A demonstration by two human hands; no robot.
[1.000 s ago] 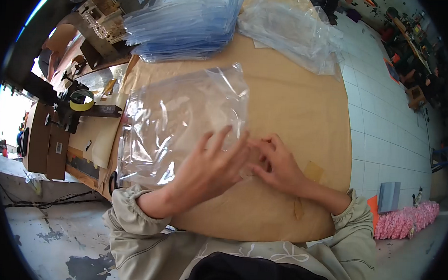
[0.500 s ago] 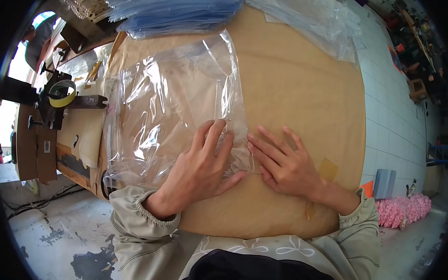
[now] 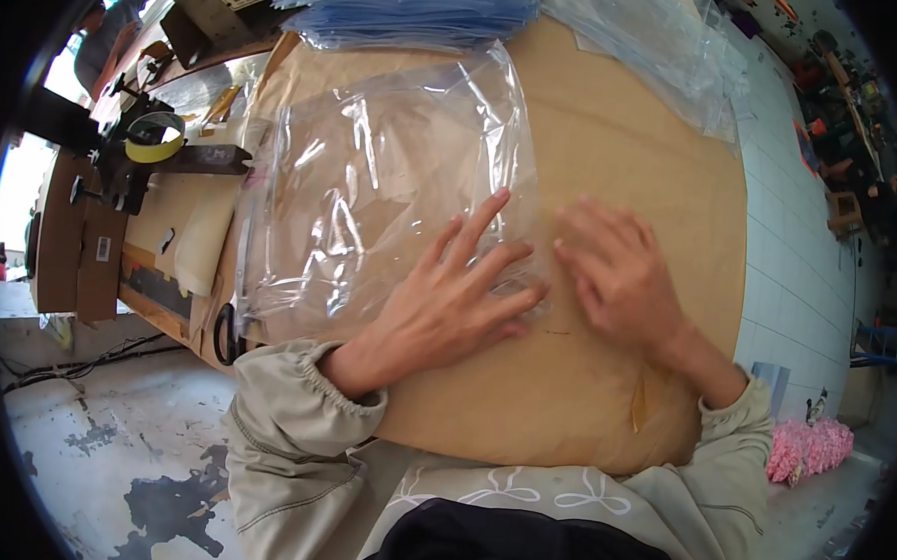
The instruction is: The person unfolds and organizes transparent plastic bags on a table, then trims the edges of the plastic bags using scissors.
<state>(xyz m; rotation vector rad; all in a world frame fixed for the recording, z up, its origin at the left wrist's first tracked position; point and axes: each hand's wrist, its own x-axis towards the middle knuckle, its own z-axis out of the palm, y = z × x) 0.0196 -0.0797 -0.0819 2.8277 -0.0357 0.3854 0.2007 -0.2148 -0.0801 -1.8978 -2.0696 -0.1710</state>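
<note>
A clear, shiny plastic sheet point(image 3: 373, 177) lies flat but wrinkled on the left half of a counter point(image 3: 644, 168) covered in brown paper. Bright streaks of light cross it, and its far right corner comes to a point.

The left hand point(image 3: 453, 300) is over the sheet's near right part, palm down. Its fingers point(image 3: 494, 204) are spread wide and have not closed around anything; whether every fingertip touches the plastic cannot be told. The right hand point(image 3: 624, 278) is just beside the sheet's right edge, its fingers loosely bent and partly open, with nothing visible in their hold. It is blurred, so contact with the counter is unclear.

Beyond the sheet, at the far edge of the view, is a thick stack of bluish plastic point(image 3: 410, 13). To the right of the stack is a looser pile of clear plastic point(image 3: 659, 54). At the sheet's near left corner is a black loop-shaped handle point(image 3: 226, 334). Farther left, a roll of yellow tape point(image 3: 154, 152) sits on a black metal clamp point(image 3: 123, 171), with a cardboard box point(image 3: 97, 265) nearby. Pink fluffy material point(image 3: 809, 449) lies off to the right, past the counter.
</note>
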